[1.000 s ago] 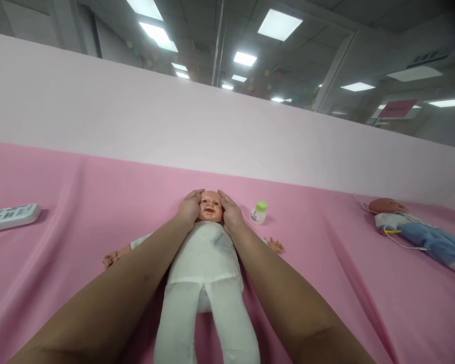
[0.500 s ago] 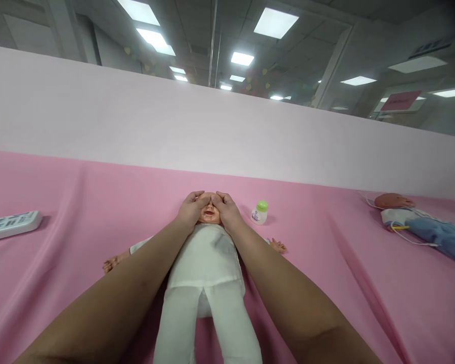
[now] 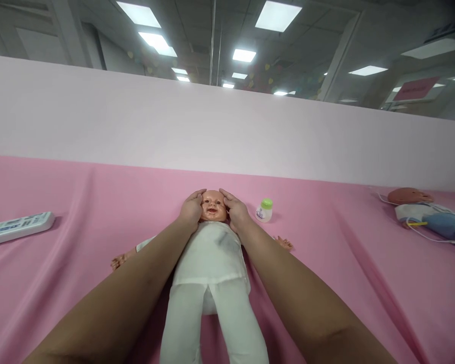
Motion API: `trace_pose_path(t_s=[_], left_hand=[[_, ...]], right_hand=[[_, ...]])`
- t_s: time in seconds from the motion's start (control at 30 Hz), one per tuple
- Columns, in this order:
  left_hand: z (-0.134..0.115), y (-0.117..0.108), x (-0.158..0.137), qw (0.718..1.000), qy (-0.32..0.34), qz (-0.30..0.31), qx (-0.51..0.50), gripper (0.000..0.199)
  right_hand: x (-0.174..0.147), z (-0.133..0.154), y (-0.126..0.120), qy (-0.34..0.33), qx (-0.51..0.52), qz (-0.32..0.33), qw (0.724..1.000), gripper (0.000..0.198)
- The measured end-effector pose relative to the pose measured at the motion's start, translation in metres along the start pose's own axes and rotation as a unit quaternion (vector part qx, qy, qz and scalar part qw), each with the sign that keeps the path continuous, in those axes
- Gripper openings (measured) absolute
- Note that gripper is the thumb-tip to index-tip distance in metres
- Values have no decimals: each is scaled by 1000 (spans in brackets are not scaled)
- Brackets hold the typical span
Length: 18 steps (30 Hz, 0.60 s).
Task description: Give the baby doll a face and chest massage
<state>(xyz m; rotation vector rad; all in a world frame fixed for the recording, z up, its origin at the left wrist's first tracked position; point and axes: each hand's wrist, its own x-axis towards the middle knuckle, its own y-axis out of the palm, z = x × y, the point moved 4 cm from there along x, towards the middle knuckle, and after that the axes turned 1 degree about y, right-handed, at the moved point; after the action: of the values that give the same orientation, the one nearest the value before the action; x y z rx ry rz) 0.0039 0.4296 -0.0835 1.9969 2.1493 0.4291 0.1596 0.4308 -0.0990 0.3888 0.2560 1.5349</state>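
Bottle (image 3: 264, 210) near right hand (image 3: 235, 212) — obstacle

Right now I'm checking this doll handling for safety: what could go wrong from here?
The left hand and right hand press only the sides of the doll's head, so it might twist or slip free. The right forearm passes close to the small bottle, which a sideways sweep could topple.
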Motion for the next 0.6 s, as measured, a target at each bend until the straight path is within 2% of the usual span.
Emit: trace_pose_path(t_s=[0.2, 0.4, 0.6], left_hand=[[-2, 1, -2, 1000, -5, 11, -22, 36], [-7, 5, -9, 998, -14, 46, -34, 57], [-6, 6, -7, 999, -18, 25, -40, 44]], right_hand=[[-5, 4, 6, -2, 15, 22, 1000, 51], [-4, 3, 9, -69, -73, -1, 995, 60], [3, -2, 6, -44, -27, 3, 999, 47]])
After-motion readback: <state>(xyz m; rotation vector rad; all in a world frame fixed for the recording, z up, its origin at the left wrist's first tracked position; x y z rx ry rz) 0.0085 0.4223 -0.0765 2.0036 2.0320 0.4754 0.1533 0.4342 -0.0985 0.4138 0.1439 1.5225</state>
